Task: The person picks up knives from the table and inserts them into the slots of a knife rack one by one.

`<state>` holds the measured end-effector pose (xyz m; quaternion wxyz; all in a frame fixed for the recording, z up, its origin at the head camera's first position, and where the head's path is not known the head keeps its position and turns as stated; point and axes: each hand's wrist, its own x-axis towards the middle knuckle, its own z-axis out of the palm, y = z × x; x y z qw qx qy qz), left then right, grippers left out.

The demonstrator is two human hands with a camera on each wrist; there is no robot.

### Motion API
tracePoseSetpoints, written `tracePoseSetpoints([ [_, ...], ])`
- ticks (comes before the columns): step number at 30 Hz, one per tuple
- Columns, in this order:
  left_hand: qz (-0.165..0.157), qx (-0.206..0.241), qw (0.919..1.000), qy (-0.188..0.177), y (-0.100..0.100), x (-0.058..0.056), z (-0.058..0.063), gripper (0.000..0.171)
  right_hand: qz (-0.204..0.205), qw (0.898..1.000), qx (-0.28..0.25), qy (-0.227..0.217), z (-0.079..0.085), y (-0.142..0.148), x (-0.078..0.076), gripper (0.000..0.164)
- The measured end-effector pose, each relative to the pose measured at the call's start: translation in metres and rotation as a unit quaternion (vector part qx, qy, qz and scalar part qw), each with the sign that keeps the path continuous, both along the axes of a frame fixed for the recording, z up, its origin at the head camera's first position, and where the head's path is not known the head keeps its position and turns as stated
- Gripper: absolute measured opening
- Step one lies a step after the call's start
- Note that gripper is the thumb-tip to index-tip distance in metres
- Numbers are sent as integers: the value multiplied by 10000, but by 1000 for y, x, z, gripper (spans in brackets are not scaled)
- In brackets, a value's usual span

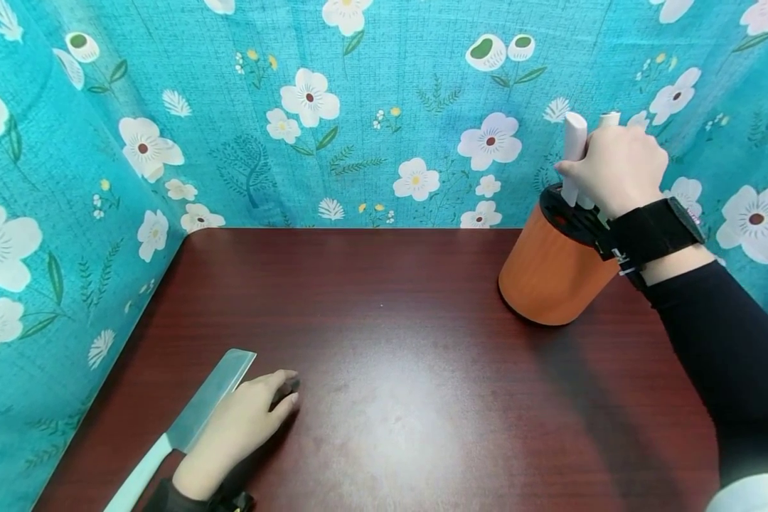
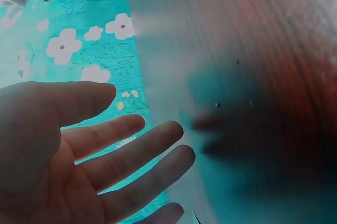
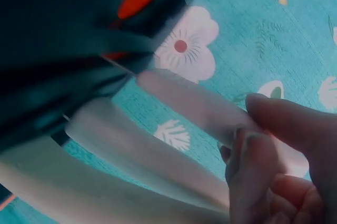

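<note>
Rn, pale handle pinched btwn R fingers; L fingers loose by cleaver.

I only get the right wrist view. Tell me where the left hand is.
Observer: The left hand is over the near left part of the glossy, dark reddish-brown tabletop.

Operator: Report anything lying beside it.

Observer: A cleaver with a rectangular metal blade and a pale mint-green handle lies on the hand's left.

Operator: Confirm what that hand holds.

Observer: Nothing; the left wrist view shows a bare palm with the fingers extended.
</note>
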<state>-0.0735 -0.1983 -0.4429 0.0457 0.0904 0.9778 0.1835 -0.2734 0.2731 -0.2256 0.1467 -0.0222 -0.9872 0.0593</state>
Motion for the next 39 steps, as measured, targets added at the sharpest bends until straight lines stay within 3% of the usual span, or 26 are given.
tracePoseSetpoints([
  [4, 16, -9, 9999, 128, 2, 2, 3, 33, -12, 9998, 108, -158, -8, 1, -1, 44],
  [8, -6, -30, 9998, 220, 5, 5, 5, 33, 109, 9998, 143, 24, -14, 0, 0, 46],
  [14, 39, 24, 9994, 343, 5, 7, 6, 33, 200, 9977, 47, 651, -17, -9, 8, 32],
  [18, 112, 59, 9994, 329, 4, 8, 5, 33, 243, 9909, -214, 1306, -21, -25, 27, 38],
  [21, 182, 94, 9993, 311, 2, 10, 2, 35, 784, 9841, -402, 1544, -32, -41, 46, 33],
  [23, 234, 119, 9991, 336, -2, 11, 1, 36, 1405, 9799, -481, 1335, -46, -53, 58, 27],
  [27, 393, 133, 9978, 522, -17, 15, 0, 39, 2942, 9525, -450, 645, -89, -74, 75, 15],
  [31, 707, 78, 9947, 745, -45, 22, 1, 45, 4012, 9148, -471, 25, -136, -87, 87, 19],
  [35, 1068, -67, 9924, 602, -79, 34, -2, 55, 4353, 8957, -755, -512, -170, -93, 95, 23],
  [37, 1304, -172, 9912, 160, -96, 40, -3, 64, 4387, 8915, -898, -686, -181, -95, 97, 23],
  [39, 1677, -290, 9845, -421, -112, 48, -5, 76, 4416, 8885, -973, -775, -189, -96, 99, 24],
])
